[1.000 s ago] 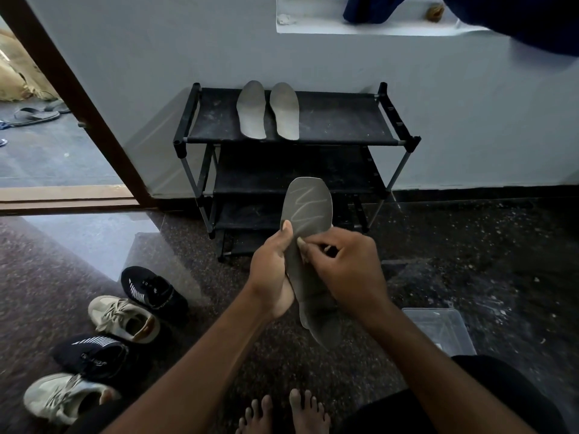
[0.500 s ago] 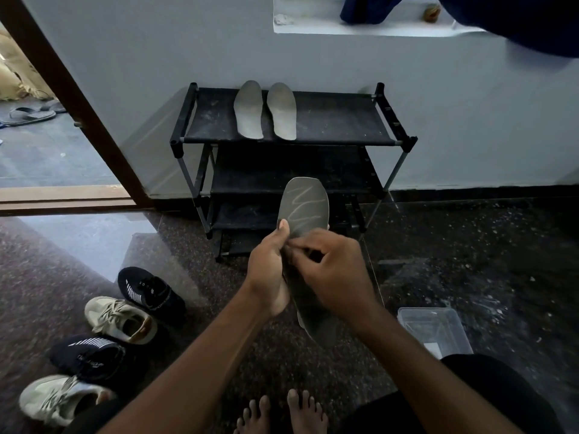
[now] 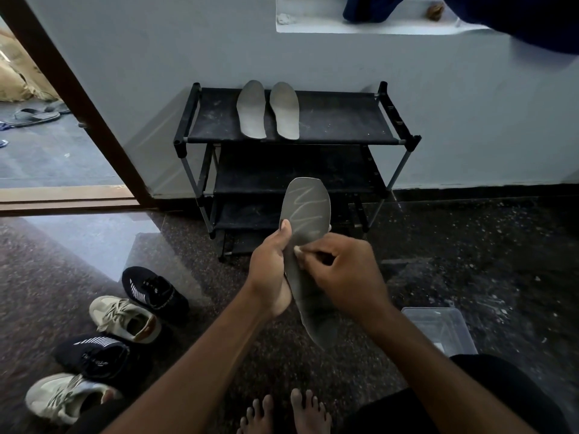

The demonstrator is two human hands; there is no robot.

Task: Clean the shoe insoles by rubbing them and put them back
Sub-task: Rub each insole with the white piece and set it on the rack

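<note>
Grey insole (image 3: 305, 214) with pale zigzag marks on its face is held upright and slightly tilted in front of the person, toe end up and heel end down, well above the floor (image 3: 470, 261). Left hand (image 3: 269, 270) grips it by the left edge, thumb laid on the front face and fingers wrapped behind, one fingertip showing past the right edge. Right hand (image 3: 341, 274) is curled tight over the insole's middle, its bunched fingertips pressed against the face close to the left thumb; whether anything small sits between those fingertips cannot be told. Behind the hands a black shoe rack (image 3: 344, 120) stands against the wall, and two more insoles (image 3: 251, 109) lie side by side on its top shelf, toes toward the wall. Four shoes sit on the floor to the left: a dark one (image 3: 153, 291), a beige one (image 3: 125, 319), another dark one (image 3: 94, 358) and another beige one (image 3: 62, 397). Just right of the right forearm a clear plastic box (image 3: 438, 327) rests on the floor
</note>
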